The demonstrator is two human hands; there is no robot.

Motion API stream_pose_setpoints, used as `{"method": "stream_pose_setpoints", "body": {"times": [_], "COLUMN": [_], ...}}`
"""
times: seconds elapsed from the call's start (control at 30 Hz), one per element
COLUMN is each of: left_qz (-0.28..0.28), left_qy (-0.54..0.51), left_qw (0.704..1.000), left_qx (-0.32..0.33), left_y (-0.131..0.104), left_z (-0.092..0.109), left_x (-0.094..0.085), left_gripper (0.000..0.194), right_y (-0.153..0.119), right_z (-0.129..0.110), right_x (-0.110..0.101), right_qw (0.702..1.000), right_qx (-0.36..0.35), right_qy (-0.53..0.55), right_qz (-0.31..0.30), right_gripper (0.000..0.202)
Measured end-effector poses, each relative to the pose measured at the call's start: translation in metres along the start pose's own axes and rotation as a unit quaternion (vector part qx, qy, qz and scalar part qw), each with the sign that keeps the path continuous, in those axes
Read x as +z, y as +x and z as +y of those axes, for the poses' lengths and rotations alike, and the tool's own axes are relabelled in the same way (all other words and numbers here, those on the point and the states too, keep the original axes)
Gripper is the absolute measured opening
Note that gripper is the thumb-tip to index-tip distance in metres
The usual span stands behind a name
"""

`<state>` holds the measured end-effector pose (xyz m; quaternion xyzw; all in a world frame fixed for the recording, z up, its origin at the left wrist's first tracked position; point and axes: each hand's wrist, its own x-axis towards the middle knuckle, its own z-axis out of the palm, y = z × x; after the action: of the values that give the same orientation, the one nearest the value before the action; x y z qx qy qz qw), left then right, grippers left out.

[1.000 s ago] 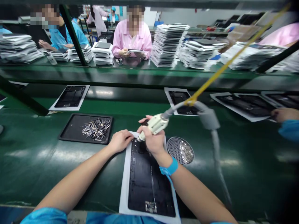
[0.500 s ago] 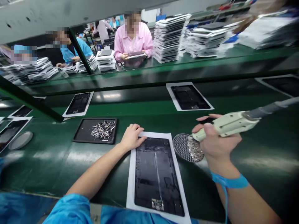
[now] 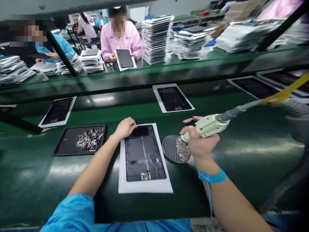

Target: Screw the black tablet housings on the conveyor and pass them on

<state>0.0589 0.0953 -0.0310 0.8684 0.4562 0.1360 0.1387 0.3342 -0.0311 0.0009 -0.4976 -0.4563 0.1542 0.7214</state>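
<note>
On the green table (image 3: 246, 167), a white sheet (image 3: 145, 187) is carrying the dark tablet shell (image 3: 136, 149) between both hands. The left hand (image 3: 126, 128) is resting at the shell's upper left corner; whether it is pinching, I cannot tell. The right hand (image 3: 204, 146), off to the shell's right, is gripping the driver (image 3: 210, 126), now pointing at the round dish (image 3: 170, 148) of metal bits (image 3: 182, 150) instead of the shell, suggesting a bit is being picked up.
</note>
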Motion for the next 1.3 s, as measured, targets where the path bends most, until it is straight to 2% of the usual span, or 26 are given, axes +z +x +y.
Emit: {"method": "stream_pose_setpoints", "body": {"times": [0.13,0.27,0.87,1.03,1.1,1.17,1.3], "left_qz": [0.052,0.079,0.072,0.059,0.059,0.060,0.061], "left_qy": [-0.009,-0.008,0.010,-0.001,-0.008,-0.012,-0.015], "left_qw": [0.997,0.995,0.996,0.997,0.997,0.996,0.996], "left_qx": [-0.052,-0.059,-0.057,-0.056,-0.057,-0.059,-0.066], "left_y": [0.019,0.017,0.015,0.017,0.017,0.018,0.019], "left_z": [-0.008,-0.008,-0.009,-0.008,-0.006,-0.005,-0.003], "left_x": [0.001,0.007,0.012,0.014,0.014,0.015,0.016], "left_gripper": [0.019,0.018,0.021,0.023,0.023,0.022,0.021], "right_y": [0.001,0.001,0.001,-0.005,-0.015,-0.032,-0.072], "right_z": [0.006,0.010,0.013,-0.006,-0.019,-0.031,-0.042], "right_x": [0.001,0.003,0.004,0.006,0.012,0.020,0.037], "right_qw": [1.000,0.999,0.999,1.000,0.997,0.991,0.957], "right_qx": [0.000,0.012,0.012,0.006,0.016,0.037,0.103], "right_qy": [-0.025,-0.036,-0.042,0.020,0.070,0.119,0.183], "right_qz": [-0.006,0.003,0.014,0.013,-0.008,-0.054,-0.201], "right_gripper": [0.021,0.023,0.025,0.024,0.023,0.022,0.025]}}
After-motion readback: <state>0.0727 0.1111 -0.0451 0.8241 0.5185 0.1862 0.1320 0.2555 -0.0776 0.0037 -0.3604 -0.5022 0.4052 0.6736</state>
